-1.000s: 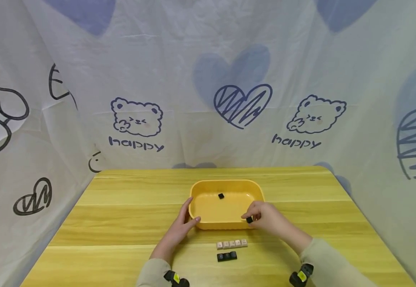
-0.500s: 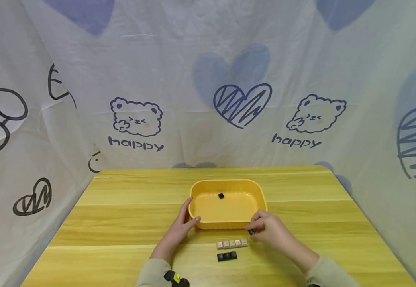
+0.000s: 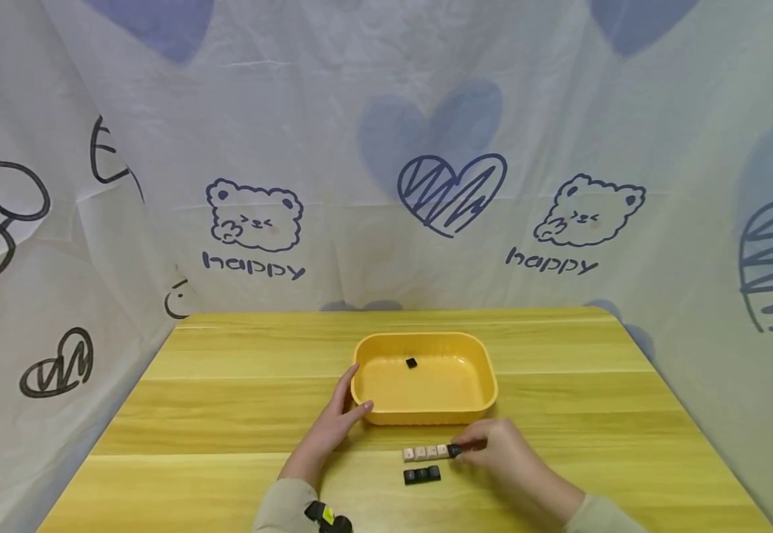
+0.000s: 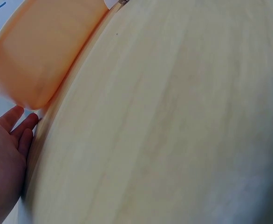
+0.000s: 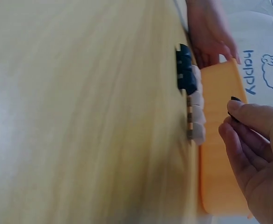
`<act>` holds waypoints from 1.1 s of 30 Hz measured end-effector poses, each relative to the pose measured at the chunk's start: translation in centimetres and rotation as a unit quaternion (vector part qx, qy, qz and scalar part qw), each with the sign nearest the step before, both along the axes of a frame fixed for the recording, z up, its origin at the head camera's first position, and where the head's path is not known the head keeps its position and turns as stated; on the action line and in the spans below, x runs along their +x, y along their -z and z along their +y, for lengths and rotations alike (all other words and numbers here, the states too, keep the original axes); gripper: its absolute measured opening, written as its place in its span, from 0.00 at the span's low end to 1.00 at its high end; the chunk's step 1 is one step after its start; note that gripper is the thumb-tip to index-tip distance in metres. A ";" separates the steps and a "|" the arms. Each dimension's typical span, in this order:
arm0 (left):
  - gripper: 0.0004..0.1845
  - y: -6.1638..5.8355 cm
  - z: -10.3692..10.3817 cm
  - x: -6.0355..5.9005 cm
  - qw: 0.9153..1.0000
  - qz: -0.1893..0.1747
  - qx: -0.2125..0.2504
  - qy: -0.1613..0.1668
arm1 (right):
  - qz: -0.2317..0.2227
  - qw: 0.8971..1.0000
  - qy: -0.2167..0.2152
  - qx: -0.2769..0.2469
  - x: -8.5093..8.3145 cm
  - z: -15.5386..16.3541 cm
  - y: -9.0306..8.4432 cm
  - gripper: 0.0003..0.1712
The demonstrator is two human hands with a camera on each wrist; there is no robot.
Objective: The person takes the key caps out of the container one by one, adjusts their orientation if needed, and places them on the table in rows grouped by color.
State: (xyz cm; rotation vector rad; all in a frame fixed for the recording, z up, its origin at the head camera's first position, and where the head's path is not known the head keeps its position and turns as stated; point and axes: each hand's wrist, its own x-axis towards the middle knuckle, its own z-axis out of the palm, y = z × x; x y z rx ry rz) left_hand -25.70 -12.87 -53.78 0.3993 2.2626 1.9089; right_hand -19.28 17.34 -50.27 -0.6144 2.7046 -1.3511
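Note:
My left hand (image 3: 332, 426) rests against the near left corner of a yellow plastic bin (image 3: 426, 418), thumb at the front rim and fingers along the left side. In the left wrist view its fingers (image 4: 22, 130) look fairly straight beside the bin's wall. My right hand (image 3: 503, 451) pinches a black keycap (image 3: 454, 450) between thumb and fingers. From the head, this keycap hides the right end of a row of white keycaps (image 3: 426, 453). In the right wrist view the pinched keycap (image 5: 235, 103) shows only as a dark edge.
Three black keycaps (image 3: 422, 475) stand in a short row just in front of the white ones. Another black keycap (image 3: 411, 363) lies inside the bin, toward the back. The wooden table (image 3: 240, 400) meets a printed cloth (image 3: 360, 222) behind.
My right hand has carried the black keycap from over the bin's near right corner toward me, down to the white row's right end. The left hand and bin have stayed put.

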 end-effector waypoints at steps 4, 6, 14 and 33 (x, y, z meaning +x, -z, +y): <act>0.41 0.3 0.0 -0.2 1.000 -0.002 -0.006 -0.004 | 0.004 1.000 -0.006 0.007 0.2 -0.4 0.5 0.09; 0.41 0.4 -0.1 -0.3 1.000 -0.005 -0.010 -0.007 | 0.002 1.000 -0.006 0.014 0.3 -0.6 0.7 0.09; 0.41 0.4 -0.1 -0.3 1.000 -0.004 -0.007 -0.005 | 0.015 0.998 -0.024 0.055 0.8 -1.2 1.8 0.12; 0.42 0.7 -0.3 -0.3 1.000 0.022 -0.012 0.007 | 0.000 0.995 -0.041 0.089 0.9 -1.9 2.2 0.13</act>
